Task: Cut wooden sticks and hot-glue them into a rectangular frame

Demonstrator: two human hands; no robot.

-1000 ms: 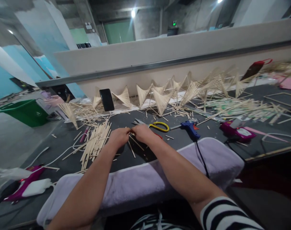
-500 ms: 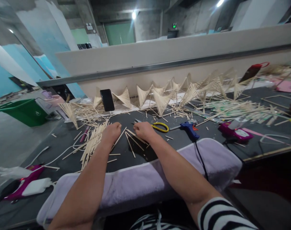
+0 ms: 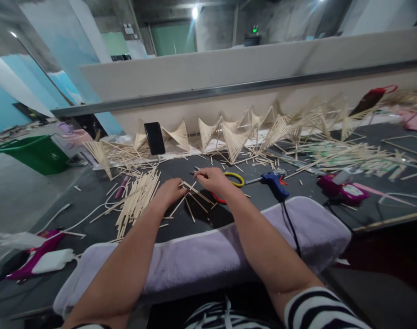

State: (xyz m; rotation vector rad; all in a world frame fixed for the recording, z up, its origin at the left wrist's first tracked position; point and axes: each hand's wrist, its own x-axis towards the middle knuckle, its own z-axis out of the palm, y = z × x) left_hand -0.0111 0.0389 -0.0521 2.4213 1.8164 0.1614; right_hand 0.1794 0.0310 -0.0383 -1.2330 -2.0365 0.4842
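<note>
My left hand (image 3: 169,191) rests on the dark table (image 3: 92,201), its fingers closed on thin wooden sticks (image 3: 191,197) that fan out towards the right. My right hand (image 3: 213,179) hovers just right of it, fingers curled in a pinch near the stick tips; what it pinches I cannot make out. Yellow-handled scissors (image 3: 235,179) lie right behind the right hand. A pile of loose sticks (image 3: 138,201) lies left of the left hand. Both forearms cross a lilac cushion (image 3: 208,256) on the table's near edge.
A blue glue gun (image 3: 274,183) lies right of the scissors with its black cord over the cushion. Magenta glue guns lie at far left (image 3: 33,260) and right (image 3: 344,191). Finished stick fan shapes (image 3: 229,137) and a phone (image 3: 155,138) stand along the back wall. Green bin (image 3: 37,155) stands at left.
The hands, first pinched together on a stick, drew apart. The left hand has slid slightly right onto the fanned sticks, and the right hand has lifted and shifted towards the scissors.
</note>
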